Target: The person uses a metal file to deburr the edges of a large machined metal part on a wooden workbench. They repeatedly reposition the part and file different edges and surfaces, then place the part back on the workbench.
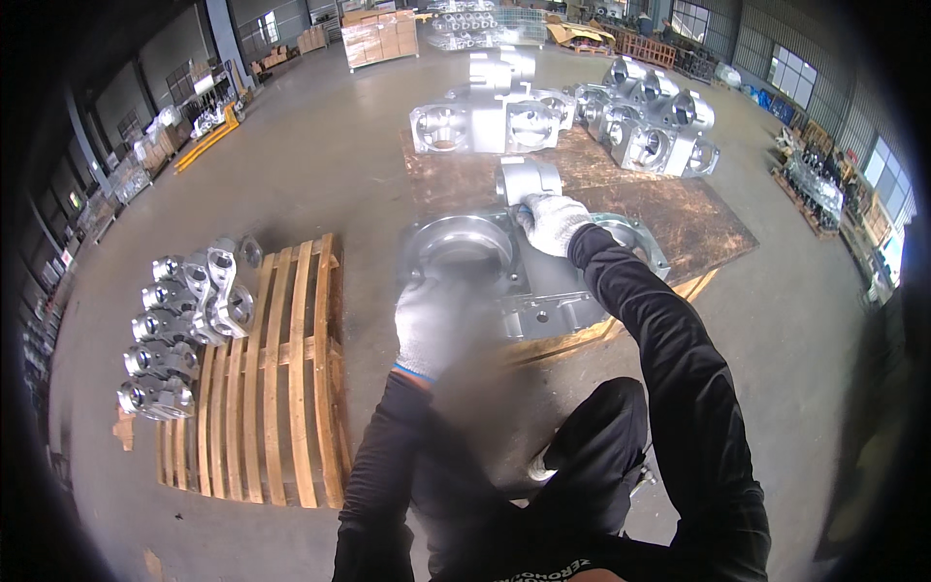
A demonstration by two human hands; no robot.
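A person in white gloves works over a large silvery metal casting [558, 281] at the near side of a brown wooden board [703, 218] in a factory hall. The casting's long axis appears to run left to right across the worker's front, a broad round ring at either end, while a collar [530, 177] juts from its middle, pointing away from the worker, and a flat-faced block faces the knees. The right hand [555, 223] rests at the collar's base, fingers curled narrow against the metal; whether they clasp it cannot be told. The left hand [432, 325], blurred, is at the near edge of the left ring, the state of its fingers unclear. Behind, two similar castings [485, 121] [650, 121] stand on the board. To the left, smaller metal parts [199, 301] sit on a slatted wooden pallet [281, 378].
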